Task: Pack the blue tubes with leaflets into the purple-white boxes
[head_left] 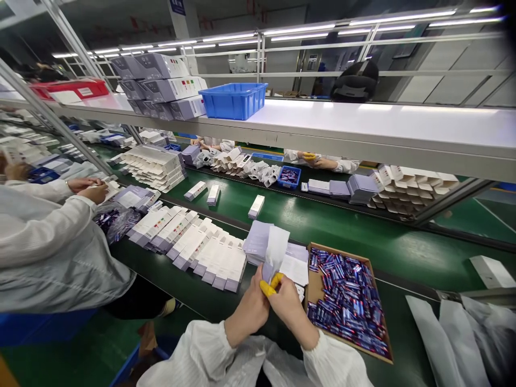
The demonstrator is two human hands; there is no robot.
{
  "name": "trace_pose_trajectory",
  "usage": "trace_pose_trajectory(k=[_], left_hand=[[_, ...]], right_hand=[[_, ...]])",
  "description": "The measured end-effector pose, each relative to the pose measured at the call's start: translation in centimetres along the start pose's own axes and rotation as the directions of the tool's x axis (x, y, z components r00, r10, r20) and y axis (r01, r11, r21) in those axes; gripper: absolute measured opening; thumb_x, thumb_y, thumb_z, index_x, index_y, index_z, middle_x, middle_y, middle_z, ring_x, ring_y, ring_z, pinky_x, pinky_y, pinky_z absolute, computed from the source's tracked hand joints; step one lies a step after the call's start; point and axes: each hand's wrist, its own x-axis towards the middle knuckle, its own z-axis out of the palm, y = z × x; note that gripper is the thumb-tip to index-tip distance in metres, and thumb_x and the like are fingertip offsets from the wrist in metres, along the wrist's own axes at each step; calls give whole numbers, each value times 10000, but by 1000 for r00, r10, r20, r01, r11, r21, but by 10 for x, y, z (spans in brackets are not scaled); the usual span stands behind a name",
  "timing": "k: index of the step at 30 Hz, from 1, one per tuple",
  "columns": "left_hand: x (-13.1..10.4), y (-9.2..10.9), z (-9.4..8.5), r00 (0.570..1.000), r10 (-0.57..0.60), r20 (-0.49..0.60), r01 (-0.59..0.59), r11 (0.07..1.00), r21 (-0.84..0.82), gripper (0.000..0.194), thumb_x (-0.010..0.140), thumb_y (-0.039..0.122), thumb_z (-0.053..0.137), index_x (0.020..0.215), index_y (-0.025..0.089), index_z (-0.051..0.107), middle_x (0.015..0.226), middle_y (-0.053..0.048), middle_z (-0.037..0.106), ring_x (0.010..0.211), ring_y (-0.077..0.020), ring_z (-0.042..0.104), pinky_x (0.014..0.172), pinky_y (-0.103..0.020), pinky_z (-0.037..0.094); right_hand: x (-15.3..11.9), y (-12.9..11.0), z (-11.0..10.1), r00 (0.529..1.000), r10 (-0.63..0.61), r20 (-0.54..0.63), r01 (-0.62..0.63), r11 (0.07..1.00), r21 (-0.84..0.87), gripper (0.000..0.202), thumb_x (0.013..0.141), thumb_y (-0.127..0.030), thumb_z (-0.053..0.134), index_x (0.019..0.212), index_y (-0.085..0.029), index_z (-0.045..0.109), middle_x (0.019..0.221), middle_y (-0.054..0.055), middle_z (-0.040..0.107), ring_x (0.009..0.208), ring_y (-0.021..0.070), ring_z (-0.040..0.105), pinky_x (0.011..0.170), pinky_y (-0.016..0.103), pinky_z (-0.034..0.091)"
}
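Near the front edge of the bench, my left hand point(253, 301) and my right hand point(284, 298) meet, with yellow covers on fingertips of the right. Both are closed on a translucent white pouch point(278, 244) with something lilac at its lower end. Just behind them lies a stack of lilac leaflets point(257, 242), with white papers point(294, 267) at its right. A cardboard tray point(316, 287) full of small blue batteries point(346, 293) is to the right of my right hand. Left of my hands, white and lilac flat boxes point(213, 252) overlap in a row.
Three small boxes, one of them a white box point(256, 206), lie on the green conveyor point(306, 212). Above it runs a white shelf point(342, 118) with a blue bin point(234, 101). A person point(52, 242) works at the left; other hands point(318, 160) work across. Pouches point(447, 333) lie right.
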Motion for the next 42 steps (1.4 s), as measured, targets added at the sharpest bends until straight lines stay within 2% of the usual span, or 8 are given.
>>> trace_pose_trajectory(k=[8, 10, 12, 15, 20, 29, 36, 42], left_hand=[[-15, -11, 9, 1000, 27, -12, -21, 944, 328, 645, 780, 173, 365, 1360, 95, 92, 1317, -185, 325, 1183, -283, 341, 957, -413, 305], [-11, -19, -1, 997, 81, 13, -82, 946, 315, 573, 802, 232, 379, 1339, 138, 203, 1335, -140, 324, 1201, -242, 334, 974, -360, 306], [1, -32, -24, 991, 35, -132, 17, 928, 373, 435, 826, 297, 366, 1240, 164, 374, 1264, -104, 420, 1153, -193, 394, 957, -304, 330], [24, -62, -82, 810, -150, -566, 466, 752, 467, 345, 822, 341, 385, 1097, 144, 449, 1099, -103, 503, 1064, -196, 442, 918, -316, 341], [56, -113, -162, 668, -243, -704, 686, 569, 454, 368, 720, 326, 544, 1002, 107, 458, 1066, -149, 487, 1043, -286, 414, 881, -410, 301], [71, -147, -172, 615, -301, -729, 773, 410, 484, 465, 630, 244, 630, 1016, 113, 407, 1110, -157, 453, 1055, -277, 407, 845, -364, 293], [62, -131, -180, 657, -273, -702, 737, 428, 524, 480, 626, 296, 647, 1003, 110, 415, 1079, -159, 482, 1037, -282, 439, 832, -357, 329], [25, -81, -133, 846, -139, -515, 494, 568, 658, 409, 754, 360, 519, 1102, 184, 397, 996, -72, 575, 961, -210, 526, 807, -283, 377]], right_hand=[[8, 14, -1, 989, 132, 69, -148, 917, 370, 295, 554, -419, 660, 614, -171, 513, 528, -27, 520, 519, 133, 497, 473, 262, 425], [12, 20, -16, 973, 228, 23, -209, 842, 498, 366, 463, -401, 717, 674, -167, 532, 594, -23, 563, 577, 153, 540, 494, 282, 478], [18, 30, -33, 946, 309, -95, -199, 788, 583, 450, 350, -344, 767, 691, -165, 535, 652, -26, 585, 634, 164, 561, 531, 305, 520], [29, 47, -51, 910, 368, -188, -171, 749, 641, 463, 327, -272, 773, 713, -167, 540, 701, -21, 596, 658, 176, 576, 543, 324, 546], [29, 58, -42, 910, 397, -123, -228, 725, 650, 436, 335, -207, 770, 703, -168, 540, 672, -26, 593, 627, 175, 578, 551, 336, 558], [24, 37, -28, 913, 383, -140, -216, 745, 631, 452, 326, -232, 759, 721, -161, 551, 713, -20, 601, 717, 195, 581, 544, 317, 558], [23, 30, -37, 915, 377, -140, -214, 752, 624, 430, 323, -223, 752, 689, -173, 532, 635, -38, 584, 650, 192, 579, 516, 333, 553], [25, 3, -48, 941, 300, -158, -118, 728, 675, 420, 368, -293, 768, 695, -185, 527, 673, -30, 589, 670, 176, 576, 543, 338, 533]])
